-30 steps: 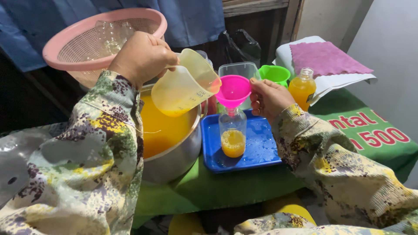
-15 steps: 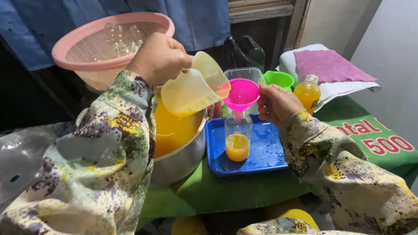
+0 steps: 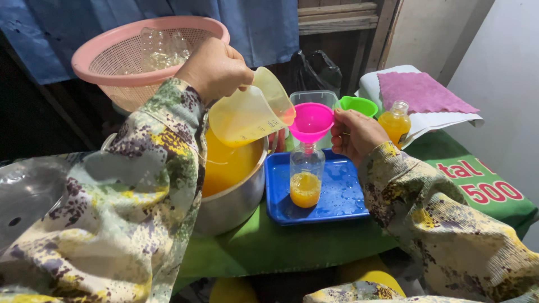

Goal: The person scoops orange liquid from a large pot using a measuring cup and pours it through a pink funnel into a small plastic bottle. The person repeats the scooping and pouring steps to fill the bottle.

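Note:
My left hand [image 3: 214,68] grips a translucent yellowish jug [image 3: 250,111], tilted so its spout reaches the rim of a pink funnel [image 3: 311,120]. My right hand [image 3: 353,134] holds that funnel by its side. The funnel sits in the neck of a small clear bottle [image 3: 306,177], whose bottom part holds orange juice. The bottle stands upright on a blue tray [image 3: 342,193]. Under the jug is a metal pot [image 3: 238,196] with orange juice in it.
A pink mesh basket [image 3: 112,62] with clear bottles stands at the back left. Behind the tray are a clear tub [image 3: 314,98], a green funnel [image 3: 359,105], a filled juice bottle [image 3: 396,120] and a purple cloth [image 3: 421,90] on white paper. A green cloth [image 3: 269,247] covers the table.
The jug has stayed tilted at the pink funnel. The view has shifted a little; both hands keep their hold.

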